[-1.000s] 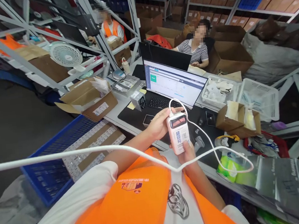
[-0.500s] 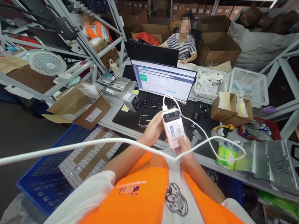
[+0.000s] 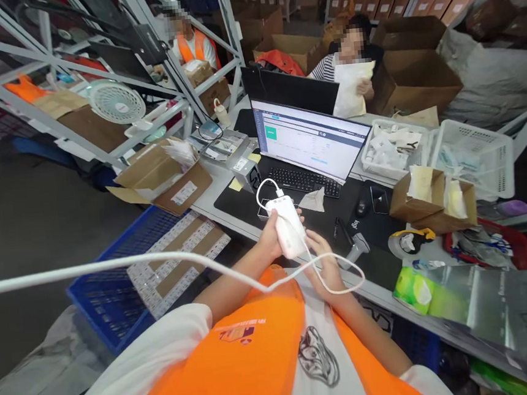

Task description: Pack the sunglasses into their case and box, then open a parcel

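Observation:
A white power bank (image 3: pixel 288 227) is held upright and tilted over the desk, its plain face towards me. My left hand (image 3: pixel 271 237) is closed around its left side, with fingertips showing past the far edge. A white charging cable (image 3: pixel 190 255) is plugged into its top end, loops round and crosses in front of both hands. My right hand (image 3: pixel 325 263) is beside the lower right edge, fingers partly stretched and apart; whether the fingertips touch the power bank I cannot tell. Behind it lie a keyboard (image 3: pixel 303 180) and a crumpled paper (image 3: pixel 312 200).
A monitor (image 3: pixel 311 138) stands ahead; a co-worker (image 3: pixel 364 87) behind it holds a pale packet. An open carton (image 3: pixel 165 181) and blue crate (image 3: pixel 97 304) are left. White baskets (image 3: pixel 472 158), small cartons (image 3: pixel 434 198) and a green packet (image 3: pixel 412 289) are right.
The power bank has turned from its printed display face to its plain face and moved slightly left in view. My right hand has loosened from it. The co-worker has raised a packet.

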Tool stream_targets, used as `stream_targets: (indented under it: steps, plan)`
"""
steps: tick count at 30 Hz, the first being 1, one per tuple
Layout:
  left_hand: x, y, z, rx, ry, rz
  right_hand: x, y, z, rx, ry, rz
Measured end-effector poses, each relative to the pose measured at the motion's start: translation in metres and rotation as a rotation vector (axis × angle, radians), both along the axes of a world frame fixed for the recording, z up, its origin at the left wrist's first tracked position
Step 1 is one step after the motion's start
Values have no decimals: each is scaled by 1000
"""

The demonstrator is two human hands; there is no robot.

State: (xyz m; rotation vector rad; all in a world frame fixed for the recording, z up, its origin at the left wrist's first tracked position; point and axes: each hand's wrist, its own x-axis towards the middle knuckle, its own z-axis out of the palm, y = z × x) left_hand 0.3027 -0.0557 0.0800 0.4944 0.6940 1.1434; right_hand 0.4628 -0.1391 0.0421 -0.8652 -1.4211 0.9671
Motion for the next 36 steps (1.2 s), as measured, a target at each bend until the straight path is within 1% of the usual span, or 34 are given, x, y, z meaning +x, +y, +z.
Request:
stream_targets:
  steps: [3,6,8,11,16,18,21,23,24,25,28,29,30,31,33,35,36]
  plan:
    - [-10,0,8,-8,-113,-92,11,-5,-7,-3,0,-86]
    - [-12,1,15,3,-149,-164,21,-9,-12,5,-26,-94]
    - [-10,3,17,21,-163,-200,27,-12,-9,12,-52,-45]
    - [-4,10,18,68,-154,-234,31,-18,0,24,-72,82]
    - [9,19,23,198,-139,-296,28,-25,10,66,-113,291]
    - [17,21,26,207,-167,-309,26,-28,11,66,-132,344]
    - [27,23,29,172,-223,-345,25,-32,11,82,-148,379]
    - [32,24,31,151,-247,-373,26,-35,8,101,-116,341]
    - [33,24,32,145,-254,-382,27,-35,6,103,-89,290]
    - [33,25,33,141,-260,-386,28,-35,3,94,-58,210]
    - [32,25,35,126,-270,-396,30,-28,-7,16,44,-115]
    - [32,24,34,123,-264,-393,29,-22,-10,-29,80,-194]
    - [33,24,33,124,-246,-383,27,-16,-12,-79,120,-223]
    - [34,24,31,129,-212,-367,24,-8,-14,-129,162,-206]
    - [40,22,26,139,-97,-319,16,10,-15,-204,237,-96]
    - [47,19,21,158,70,-278,10,25,-15,-268,311,-2]
    - [50,17,19,179,161,-283,8,30,-14,-305,360,29]
